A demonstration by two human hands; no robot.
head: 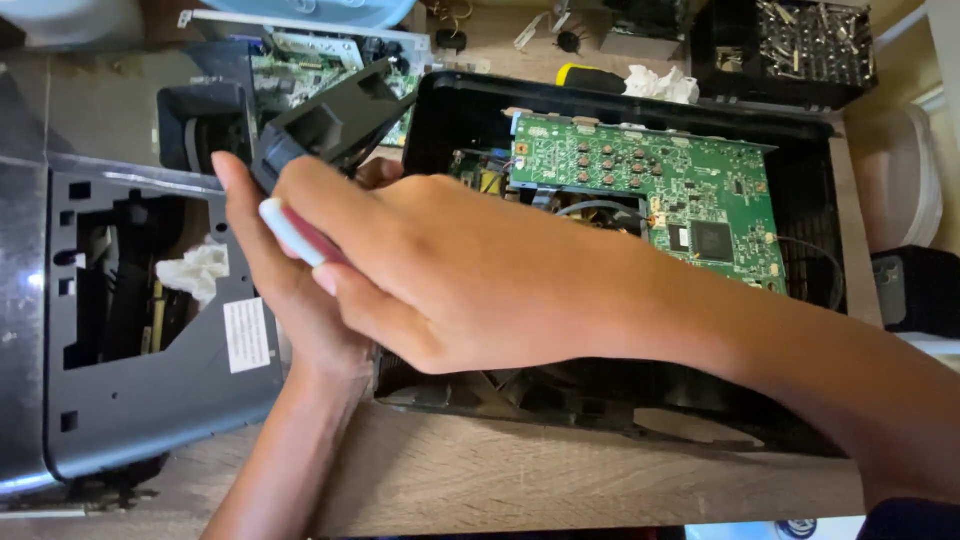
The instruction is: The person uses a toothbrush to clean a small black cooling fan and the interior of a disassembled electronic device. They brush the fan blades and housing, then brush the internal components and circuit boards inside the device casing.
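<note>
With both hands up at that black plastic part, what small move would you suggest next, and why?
Probably steady the black plastic part with the left hand before working the tool further. The right hand grips a white-and-red handle, its tip hidden behind the part, which sits raised above the open black housing and its green circuit board, so a slip could strike the board.

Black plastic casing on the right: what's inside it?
Inside the black plastic casing a green circuit board sits tilted, with dark cables beneath it. The right hand and forearm cover the lower left interior, so what lies there cannot be seen.
</note>
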